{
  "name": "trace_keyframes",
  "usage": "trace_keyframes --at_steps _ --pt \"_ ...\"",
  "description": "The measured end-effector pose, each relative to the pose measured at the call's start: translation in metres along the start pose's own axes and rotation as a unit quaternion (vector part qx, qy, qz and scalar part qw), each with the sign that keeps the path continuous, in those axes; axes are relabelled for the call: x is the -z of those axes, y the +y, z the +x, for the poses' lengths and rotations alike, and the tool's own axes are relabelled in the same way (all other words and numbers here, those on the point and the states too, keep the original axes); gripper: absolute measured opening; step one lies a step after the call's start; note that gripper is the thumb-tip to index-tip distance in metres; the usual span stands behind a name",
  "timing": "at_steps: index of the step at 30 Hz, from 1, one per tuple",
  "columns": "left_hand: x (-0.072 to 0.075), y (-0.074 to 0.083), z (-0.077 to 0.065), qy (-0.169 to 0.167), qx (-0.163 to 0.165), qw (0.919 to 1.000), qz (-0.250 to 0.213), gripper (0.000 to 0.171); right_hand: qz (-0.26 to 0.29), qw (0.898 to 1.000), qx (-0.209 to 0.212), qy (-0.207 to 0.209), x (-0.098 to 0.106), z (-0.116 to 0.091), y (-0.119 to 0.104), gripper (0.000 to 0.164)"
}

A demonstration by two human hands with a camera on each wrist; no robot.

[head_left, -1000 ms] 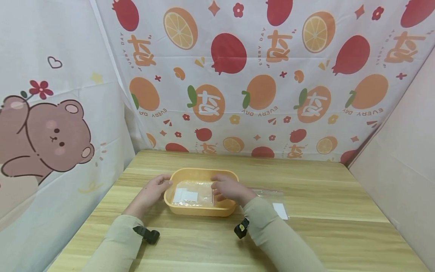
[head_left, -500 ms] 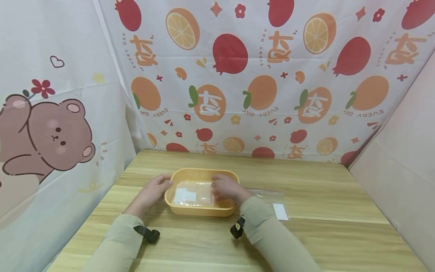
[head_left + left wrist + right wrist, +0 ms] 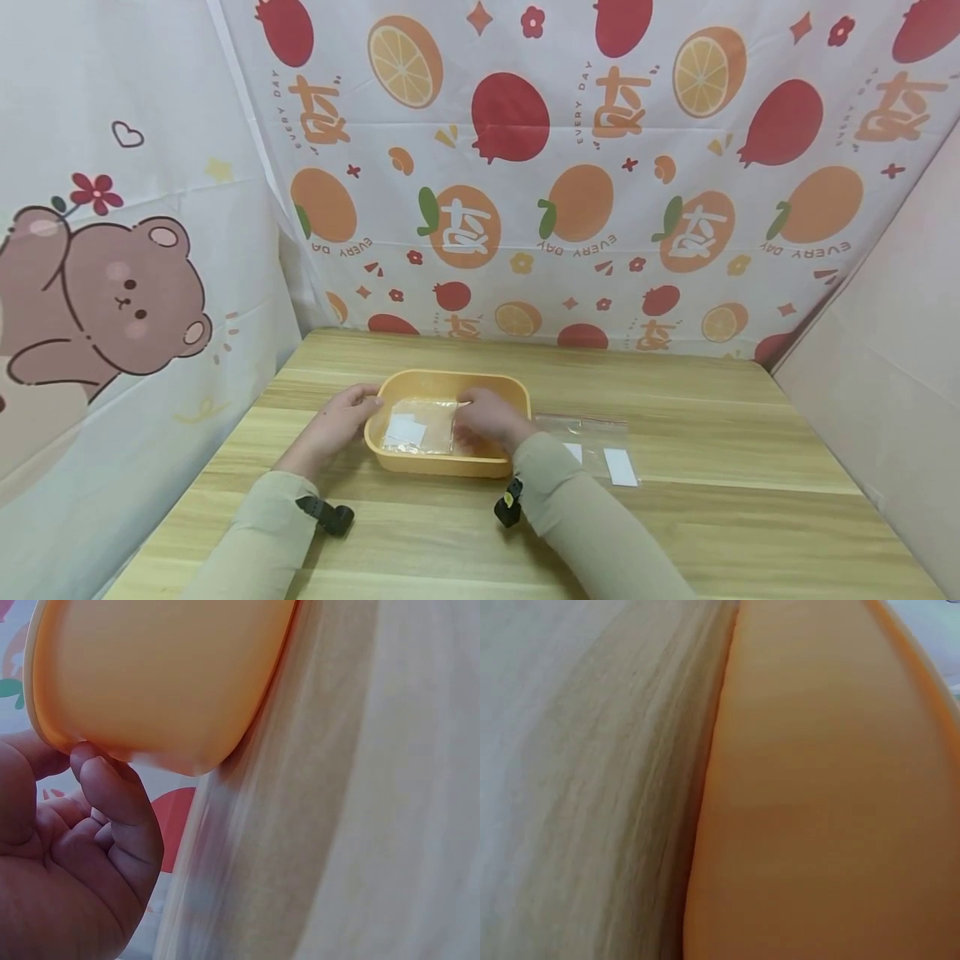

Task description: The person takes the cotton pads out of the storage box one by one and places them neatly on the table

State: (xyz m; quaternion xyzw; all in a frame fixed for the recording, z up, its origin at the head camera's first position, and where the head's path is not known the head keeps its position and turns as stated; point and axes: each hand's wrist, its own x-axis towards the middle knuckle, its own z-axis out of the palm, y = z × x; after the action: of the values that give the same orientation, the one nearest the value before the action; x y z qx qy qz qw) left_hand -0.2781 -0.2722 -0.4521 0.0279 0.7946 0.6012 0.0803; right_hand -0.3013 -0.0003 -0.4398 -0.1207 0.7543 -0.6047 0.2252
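A table (image 3: pixel 697 517) with a pale wood-grain top carries a yellow-orange tub (image 3: pixel 446 467), standing upright. Just right of the tub, clear zip-seal plastic (image 3: pixel 592 433) lies flat, one bag or several, hard to tell, with two white patches (image 3: pixel 621 467) showing

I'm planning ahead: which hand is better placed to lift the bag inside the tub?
Likely the right hand: it's inside the tub at the bag; the left hand is mostly outside, at one end.
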Motion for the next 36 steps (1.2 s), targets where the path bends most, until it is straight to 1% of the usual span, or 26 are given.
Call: trace_keyframes --at_steps 5,7,9,13,21,24,25,32,36 --pt "-0.001 0.002 -0.001 0.002 -0.003 1.0 0.007 0.051 -0.052 0.999 -0.015 0.009 -0.008 0.004 0.0 0.06" --pt "-0.001 0.003 -0.002 0.0 -0.004 1.0 0.005 0.051 -0.073 0.997 -0.015 0.013 -0.011 0.006 0.0 0.061" --pt "-0.001 0.002 -0.002 -0.002 -0.004 1.0 0.001 0.051 -0.086 0.996 -0.014 0.016 -0.013 0.007 0.001 0.058" --pt "-0.001 0.001 -0.001 -0.006 -0.003 1.0 -0.002 0.052 -0.087 0.996 -0.009 0.026 -0.014 0.006 0.0 0.05" --pt "0.001 -0.001 0.0 -0.007 -0.002 1.0 0.004 0.051 -0.065 0.997 0.024 0.039 -0.007 0.001 -0.006 0.015" --pt "0.001 0.0 -0.001 -0.007 -0.001 1.0 0.004 0.052 -0.053 0.997 0.041 0.042 -0.002 0.0 -0.009 0.007" --pt "0.001 0.0 -0.001 -0.006 -0.003 1.0 0.006 0.052 -0.05 0.997 0.044 0.042 -0.001 -0.001 -0.01 0.006" --pt "0.001 -0.001 0.001 -0.005 -0.005 0.9999 0.013 0.052 -0.017 0.998 0.059 0.03 0.015 -0.005 -0.018 0.024" --pt "0.001 -0.002 0.003 -0.003 0.0 0.9999 0.01 0.051 -0.003 0.998 0.066 0.02 0.025 -0.011 -0.025 0.023"
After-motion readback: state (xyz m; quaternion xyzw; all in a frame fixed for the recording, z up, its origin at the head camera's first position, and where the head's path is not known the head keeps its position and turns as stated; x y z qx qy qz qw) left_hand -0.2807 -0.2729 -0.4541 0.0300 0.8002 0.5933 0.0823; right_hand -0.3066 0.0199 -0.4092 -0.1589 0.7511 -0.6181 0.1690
